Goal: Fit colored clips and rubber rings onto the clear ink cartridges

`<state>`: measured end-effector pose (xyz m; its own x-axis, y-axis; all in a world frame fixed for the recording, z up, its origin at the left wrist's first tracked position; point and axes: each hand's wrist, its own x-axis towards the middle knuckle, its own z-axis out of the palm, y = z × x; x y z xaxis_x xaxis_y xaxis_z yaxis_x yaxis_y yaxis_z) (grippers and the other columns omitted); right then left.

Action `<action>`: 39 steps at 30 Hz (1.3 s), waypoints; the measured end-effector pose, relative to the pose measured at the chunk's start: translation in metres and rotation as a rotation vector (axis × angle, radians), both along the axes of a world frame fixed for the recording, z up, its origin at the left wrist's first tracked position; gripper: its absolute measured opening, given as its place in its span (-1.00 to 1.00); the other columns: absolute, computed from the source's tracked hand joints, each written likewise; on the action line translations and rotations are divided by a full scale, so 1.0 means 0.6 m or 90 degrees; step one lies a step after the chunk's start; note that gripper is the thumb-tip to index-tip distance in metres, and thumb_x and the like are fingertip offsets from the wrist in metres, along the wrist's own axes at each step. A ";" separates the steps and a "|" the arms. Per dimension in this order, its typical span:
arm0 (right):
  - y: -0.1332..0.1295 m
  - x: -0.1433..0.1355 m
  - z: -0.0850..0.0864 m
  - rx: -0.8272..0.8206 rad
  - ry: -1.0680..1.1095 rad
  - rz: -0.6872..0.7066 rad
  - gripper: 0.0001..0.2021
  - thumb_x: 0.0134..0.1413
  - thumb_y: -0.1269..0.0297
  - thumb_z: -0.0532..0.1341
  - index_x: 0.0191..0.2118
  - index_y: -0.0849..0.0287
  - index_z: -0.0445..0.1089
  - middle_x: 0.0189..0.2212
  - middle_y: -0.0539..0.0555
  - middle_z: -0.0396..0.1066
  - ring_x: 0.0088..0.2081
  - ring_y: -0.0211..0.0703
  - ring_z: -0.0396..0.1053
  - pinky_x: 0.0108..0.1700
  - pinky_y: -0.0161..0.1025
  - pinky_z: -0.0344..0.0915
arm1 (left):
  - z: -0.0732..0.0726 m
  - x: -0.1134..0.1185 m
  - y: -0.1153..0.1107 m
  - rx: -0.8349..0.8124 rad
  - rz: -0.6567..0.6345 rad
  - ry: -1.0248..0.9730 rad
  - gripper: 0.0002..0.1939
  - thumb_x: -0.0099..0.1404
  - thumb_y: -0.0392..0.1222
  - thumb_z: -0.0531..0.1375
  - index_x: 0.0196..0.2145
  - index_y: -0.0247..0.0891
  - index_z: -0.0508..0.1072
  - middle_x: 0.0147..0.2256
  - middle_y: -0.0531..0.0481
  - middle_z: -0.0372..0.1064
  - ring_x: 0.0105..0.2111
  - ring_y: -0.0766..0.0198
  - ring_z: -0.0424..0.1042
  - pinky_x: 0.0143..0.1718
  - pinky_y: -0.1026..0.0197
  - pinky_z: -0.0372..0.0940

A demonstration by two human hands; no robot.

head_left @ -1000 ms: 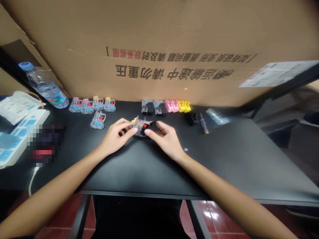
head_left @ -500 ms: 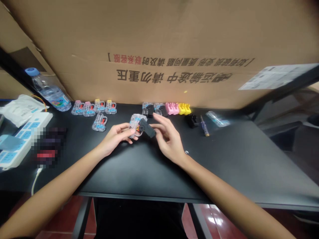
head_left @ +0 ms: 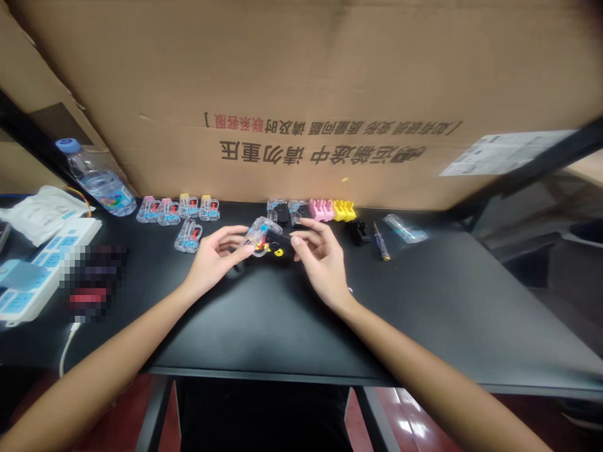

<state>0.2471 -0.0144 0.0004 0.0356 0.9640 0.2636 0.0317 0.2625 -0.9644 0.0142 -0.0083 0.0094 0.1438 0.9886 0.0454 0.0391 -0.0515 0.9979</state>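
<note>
Nearest, left hand [head_left: 217, 254]: set at eight o'clock from the clear plastic body [head_left: 260, 232], whose left edge is gripped by thumb and fingers.
Right hand [head_left: 323, 257]: set at four o'clock; the outer end of the black part [head_left: 281, 238] seems to be pinched by thumb and forefinger.
Clear plastic body: held over the black tabletop [head_left: 264, 326], between both hands; judged light, stiff and rather slippery, best taken by its thicker sides, with the thin loop spared.
Black part: judged light and rigid, best held by its end; yellow bits [head_left: 279, 252] are seen at six o'clock, their attachment not discernible.
Screwdriver [head_left: 380, 243]: laid at three o'clock.
Pink piece [head_left: 321, 211]: placed at two o'clock.
Cardboard [head_left: 301, 69]: stood behind, twelve o'clock.
</note>
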 end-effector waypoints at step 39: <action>0.022 0.008 -0.021 0.194 -0.566 0.227 -0.35 0.46 0.00 0.18 0.53 0.04 0.13 0.52 0.21 0.14 0.55 0.21 0.04 0.51 0.34 0.07 | 0.010 -0.065 0.019 0.326 0.082 0.660 -0.84 0.50 -0.06 0.24 -0.12 -0.10 0.62 0.05 0.03 0.56 -0.47 0.36 0.50 -0.37 0.21 0.35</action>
<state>0.2517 -0.0011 -0.0122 -0.5715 0.7672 0.2911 0.5789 0.6284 -0.5196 -0.0249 0.0029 0.0154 0.2459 0.8987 0.3633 0.8587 -0.3758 0.3485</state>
